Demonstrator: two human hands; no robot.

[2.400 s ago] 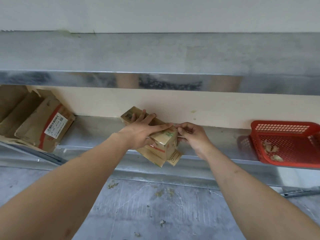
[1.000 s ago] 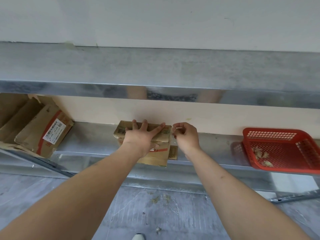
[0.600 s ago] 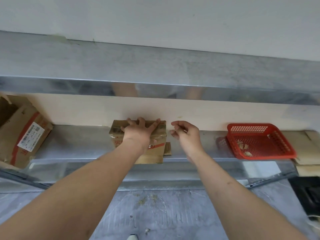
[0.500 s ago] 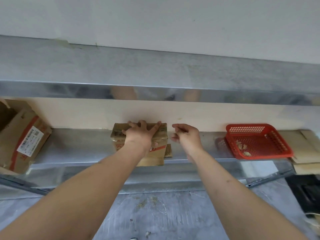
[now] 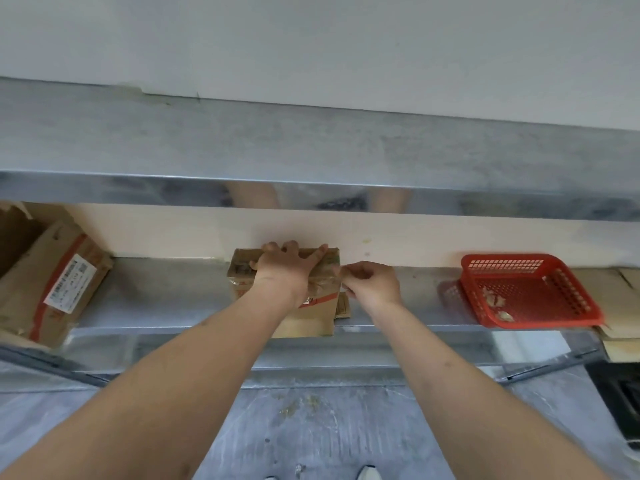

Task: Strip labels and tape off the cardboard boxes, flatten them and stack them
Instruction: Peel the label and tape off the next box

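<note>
A small brown cardboard box (image 5: 313,318) with a red stripe lies on the lower metal shelf (image 5: 173,299), its near end over the shelf's front edge. My left hand (image 5: 289,270) lies on top of it with fingers spread, pressing it down. My right hand (image 5: 369,284) is at the box's right edge, thumb and fingers pinched together on a thin clear strip of tape there. A small loose flap (image 5: 343,306) shows under that hand.
A larger box with a white barcode label (image 5: 69,284) and red tape leans at the shelf's left end. A red plastic basket (image 5: 526,289) holding scraps sits to the right, with flat cardboard (image 5: 620,296) beyond it. An upper metal shelf (image 5: 311,161) overhangs.
The box went from tilted up in both hands to lying flat under my left hand. My right hand drew away from its right edge, then came back and pinches there.
</note>
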